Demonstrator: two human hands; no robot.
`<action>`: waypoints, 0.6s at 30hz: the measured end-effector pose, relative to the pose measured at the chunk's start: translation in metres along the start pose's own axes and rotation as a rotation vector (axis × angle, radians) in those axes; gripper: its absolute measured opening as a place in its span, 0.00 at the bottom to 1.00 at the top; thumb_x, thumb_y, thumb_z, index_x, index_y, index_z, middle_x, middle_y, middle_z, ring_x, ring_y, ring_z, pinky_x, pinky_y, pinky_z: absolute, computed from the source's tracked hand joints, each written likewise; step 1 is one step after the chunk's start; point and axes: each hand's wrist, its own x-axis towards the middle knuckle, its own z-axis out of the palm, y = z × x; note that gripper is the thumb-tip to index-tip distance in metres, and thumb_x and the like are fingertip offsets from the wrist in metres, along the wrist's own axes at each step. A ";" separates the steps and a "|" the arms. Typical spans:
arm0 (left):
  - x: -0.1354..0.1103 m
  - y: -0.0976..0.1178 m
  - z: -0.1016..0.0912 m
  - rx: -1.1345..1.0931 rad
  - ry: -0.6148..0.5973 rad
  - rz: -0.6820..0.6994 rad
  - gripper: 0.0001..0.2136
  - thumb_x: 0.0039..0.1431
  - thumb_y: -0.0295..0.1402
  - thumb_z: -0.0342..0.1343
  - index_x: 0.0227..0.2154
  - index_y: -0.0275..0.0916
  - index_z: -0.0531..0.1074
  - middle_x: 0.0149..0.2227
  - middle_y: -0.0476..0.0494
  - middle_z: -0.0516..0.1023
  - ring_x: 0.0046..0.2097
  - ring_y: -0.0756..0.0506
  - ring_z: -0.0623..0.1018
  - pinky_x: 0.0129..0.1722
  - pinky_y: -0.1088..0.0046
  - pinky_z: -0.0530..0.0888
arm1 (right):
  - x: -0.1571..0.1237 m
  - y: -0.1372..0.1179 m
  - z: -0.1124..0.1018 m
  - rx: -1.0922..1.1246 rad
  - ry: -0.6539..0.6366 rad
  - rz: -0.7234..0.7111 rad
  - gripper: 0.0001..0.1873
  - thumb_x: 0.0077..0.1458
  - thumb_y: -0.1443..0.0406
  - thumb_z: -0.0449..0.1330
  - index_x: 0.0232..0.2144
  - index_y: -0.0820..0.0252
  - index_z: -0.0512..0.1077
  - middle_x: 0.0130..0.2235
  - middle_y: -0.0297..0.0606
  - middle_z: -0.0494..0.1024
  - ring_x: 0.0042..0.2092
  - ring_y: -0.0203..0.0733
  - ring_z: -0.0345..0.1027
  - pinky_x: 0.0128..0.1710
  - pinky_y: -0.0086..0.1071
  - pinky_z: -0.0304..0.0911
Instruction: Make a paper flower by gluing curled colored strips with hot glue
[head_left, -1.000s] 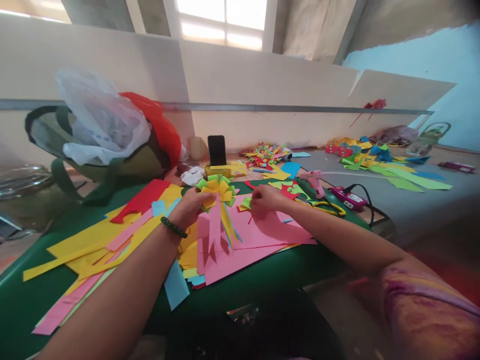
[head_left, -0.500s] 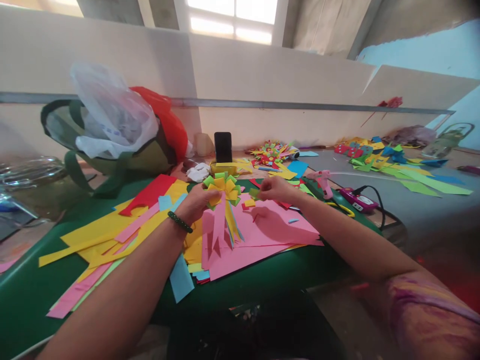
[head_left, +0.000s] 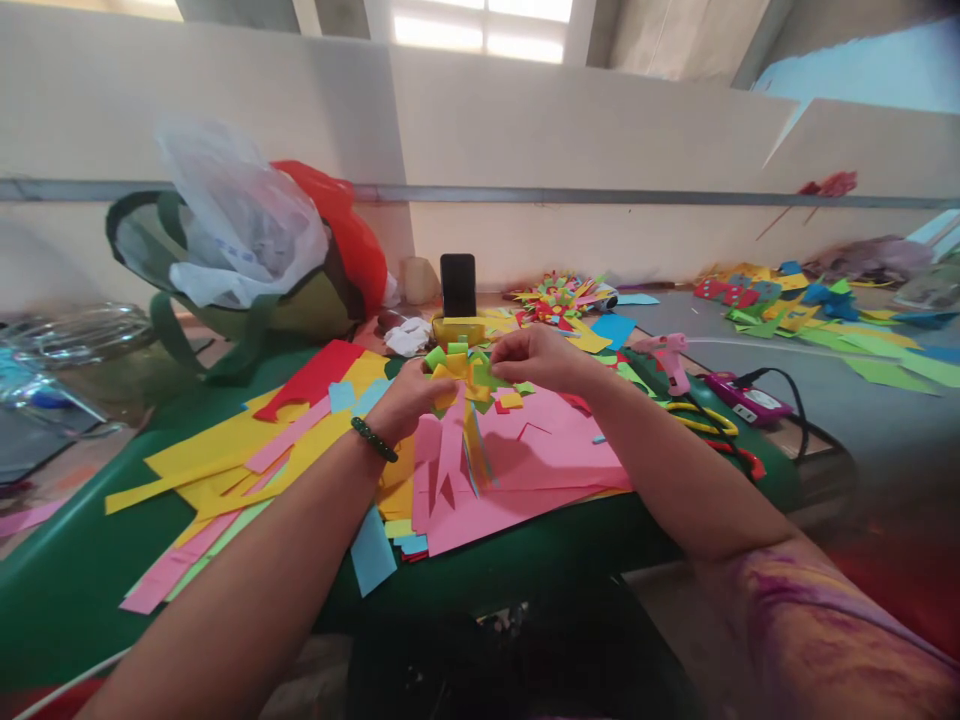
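Left hand (head_left: 409, 393): fingers curled shut around the near side of a paper bow (head_left: 457, 365), thumb on top. Dark bead bracelet (head_left: 373, 439) at the wrist.

Right hand (head_left: 536, 358): fingers bunched, tips pinched together at the bow's right edge and touching its green loops. We cannot tell whether a separate scrap sits in that pinch (the knuckles hide it).

The bow: yellow loops over green ones, held between the two hands, lifted just above the table. Its pink tails (head_left: 448, 462) and a yellow one hang down and meet the pink sheet (head_left: 547, 465) lying under both hands.

Around the hands we note:
- small yellow scrap (head_left: 511, 400) on the pink sheet, just below the right hand
- long yellow strips (head_left: 202, 462) and pink ones, fanned out left of the left forearm
- a blue slip (head_left: 373, 552) at the table's near edge, beside that forearm
- green table cover (head_left: 67, 590) under all of it

Further off: a phone (head_left: 458, 284) standing upright behind the bow; a pink glue gun (head_left: 670, 356) and yellow-handled scissors (head_left: 694, 414) to the right of the right arm; a clear plastic bag (head_left: 236, 225) atop a green bag at far left. More coloured paper lies on the grey bench (head_left: 825, 395) at the right, well apart.
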 end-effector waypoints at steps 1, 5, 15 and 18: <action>0.000 0.000 0.001 0.006 -0.006 0.001 0.12 0.29 0.31 0.60 0.24 0.37 0.73 0.23 0.53 0.72 0.24 0.51 0.69 0.23 0.76 0.65 | 0.000 0.005 0.001 -0.010 -0.003 0.009 0.05 0.42 0.65 0.63 0.24 0.63 0.74 0.21 0.30 0.72 0.23 0.31 0.62 0.22 0.26 0.56; -0.001 0.001 0.004 0.017 -0.031 -0.004 0.14 0.29 0.31 0.60 0.26 0.37 0.73 0.22 0.53 0.73 0.24 0.52 0.69 0.23 0.76 0.66 | -0.001 0.013 0.002 -0.140 0.049 -0.077 0.07 0.46 0.65 0.62 0.27 0.64 0.78 0.22 0.31 0.72 0.24 0.31 0.61 0.25 0.27 0.55; 0.001 -0.008 0.005 0.057 -0.039 0.020 0.13 0.31 0.32 0.62 0.26 0.38 0.73 0.23 0.52 0.72 0.24 0.51 0.69 0.22 0.75 0.65 | -0.006 0.002 0.016 -0.467 0.166 -0.122 0.07 0.50 0.70 0.62 0.26 0.59 0.81 0.25 0.33 0.76 0.28 0.35 0.65 0.31 0.29 0.56; 0.000 -0.008 0.006 0.082 -0.049 0.021 0.12 0.33 0.32 0.64 0.26 0.38 0.73 0.22 0.52 0.71 0.23 0.51 0.67 0.21 0.75 0.64 | -0.007 0.000 0.017 -0.594 0.170 -0.105 0.08 0.52 0.69 0.62 0.28 0.58 0.82 0.28 0.35 0.79 0.31 0.38 0.68 0.34 0.31 0.57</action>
